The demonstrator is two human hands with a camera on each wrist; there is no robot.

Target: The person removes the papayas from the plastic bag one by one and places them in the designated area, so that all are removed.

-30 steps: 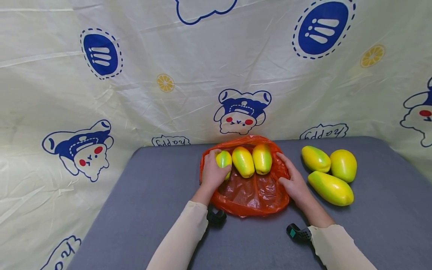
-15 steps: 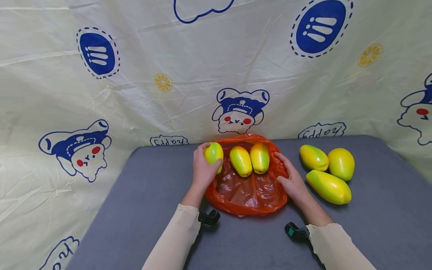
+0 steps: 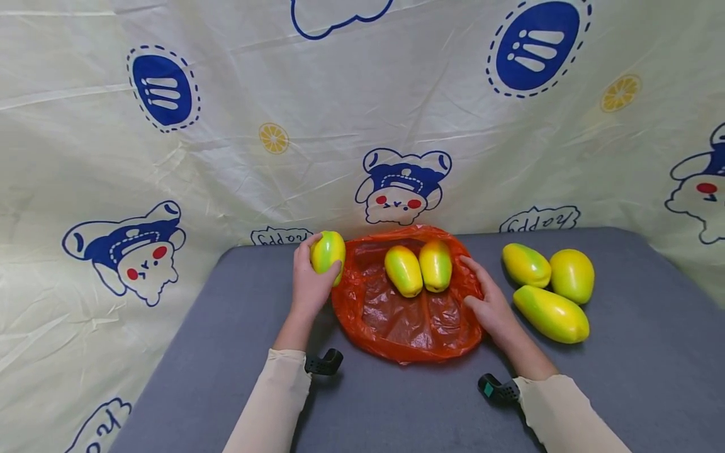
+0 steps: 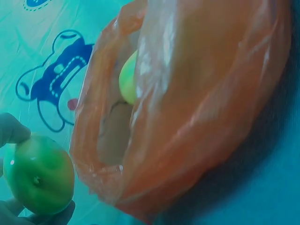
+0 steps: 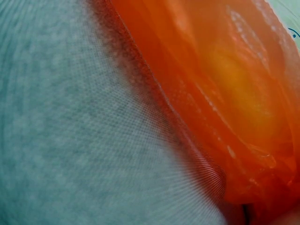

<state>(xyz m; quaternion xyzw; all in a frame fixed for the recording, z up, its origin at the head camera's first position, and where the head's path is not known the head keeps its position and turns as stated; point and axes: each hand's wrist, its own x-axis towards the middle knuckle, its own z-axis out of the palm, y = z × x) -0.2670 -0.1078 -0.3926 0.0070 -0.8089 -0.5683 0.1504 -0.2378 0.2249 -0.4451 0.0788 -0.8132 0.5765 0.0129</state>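
Note:
My left hand point(image 3: 312, 277) grips a yellow-green papaya point(image 3: 328, 253) just left of an orange-red plastic bag point(image 3: 396, 349). The left wrist view shows this papaya point(image 4: 40, 176) between fingers and thumb, its dimpled end toward the camera. Inside the wide-mouthed bag lie two papayas side by side, one on the left point(image 3: 404, 270) and one on the right point(image 3: 435, 265). At the bag's right rim, my right hand point(image 3: 494, 308) holds the plastic, thumb and forefinger spread over the edge; its other fingers are hidden. Bag film point(image 5: 206, 93) fills much of the right wrist view.
Three more papayas sit together on the grey table point(image 3: 238, 327), right of the bag: an upper left one point(image 3: 527, 265), an upper right one point(image 3: 573, 275) and a long front one point(image 3: 552, 314). A printed cloth point(image 3: 226, 176) hangs behind the table's far edge.
My left hand has lifted the papaya out of the bag's left side and carried it leftward, past the rim. The right hand stays at the bag's right edge.

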